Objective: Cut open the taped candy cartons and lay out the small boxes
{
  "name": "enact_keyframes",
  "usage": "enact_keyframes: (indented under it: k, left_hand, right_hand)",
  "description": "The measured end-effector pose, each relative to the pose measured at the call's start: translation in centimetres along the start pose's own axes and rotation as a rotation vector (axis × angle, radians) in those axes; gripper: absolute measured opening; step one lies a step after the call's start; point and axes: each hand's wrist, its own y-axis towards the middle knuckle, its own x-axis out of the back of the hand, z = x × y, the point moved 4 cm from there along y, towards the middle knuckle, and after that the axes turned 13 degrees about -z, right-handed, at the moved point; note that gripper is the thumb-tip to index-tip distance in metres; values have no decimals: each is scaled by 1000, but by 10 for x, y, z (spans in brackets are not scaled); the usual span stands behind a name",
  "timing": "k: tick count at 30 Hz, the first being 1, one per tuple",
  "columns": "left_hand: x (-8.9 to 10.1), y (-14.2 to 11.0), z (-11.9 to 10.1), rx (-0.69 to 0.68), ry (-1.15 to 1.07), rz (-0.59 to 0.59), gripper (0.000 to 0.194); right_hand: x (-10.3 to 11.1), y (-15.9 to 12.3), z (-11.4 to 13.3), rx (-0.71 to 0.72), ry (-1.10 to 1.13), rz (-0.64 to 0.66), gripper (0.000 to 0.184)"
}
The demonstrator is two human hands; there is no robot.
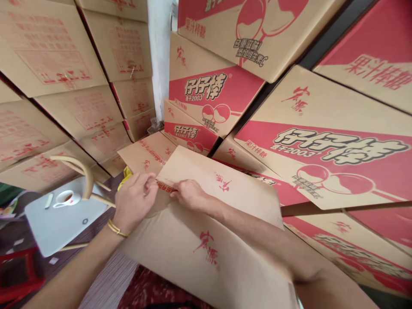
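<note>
A cardboard box stands in front of me with its flaps showing. Its far long flap (244,189) and near long flap (180,257) carry red characters, and an end flap (141,152) sticks out beyond my hands. My right hand (189,195) is closed at the inner edge of the far flap, fingertips curled over it near a strip of red print. Beside it, my left hand (137,199), with a yellow bangle at the wrist, has its fingers curled by the same gap. What its fingertips hold, if anything, is hidden. The box's inside cannot be seen.
Printed red and tan cartons (334,146) are stacked high close on the right and ahead. More cartons (80,107) form a wall on the left. A small grey table (69,229) holds a white cup (68,198). A red stool (21,274) stands lower left.
</note>
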Motion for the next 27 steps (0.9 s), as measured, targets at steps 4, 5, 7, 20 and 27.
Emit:
enact_keyframes:
  k: [4,5,7,20,27]
  left_hand:
    - [-30,18,-38,-325,257,532,35]
    - [-39,18,-45,-338,281,649,36]
    - [-54,17,-56,-327,307,765,37]
    - [-66,-26,-114,-599,139,675,28]
    - [-90,-70,-164,-651,-57,663,40]
  right_hand:
    - [-1,-7,-13,8,147,-52,25]
    - [1,-12,-22,5,205,-54,26]
    - [6,-29,-47,-10,262,-103,28]
    - [-13,-126,-139,-69,-67,-68,59]
    - [-7,-127,-155,32,2,62,63]
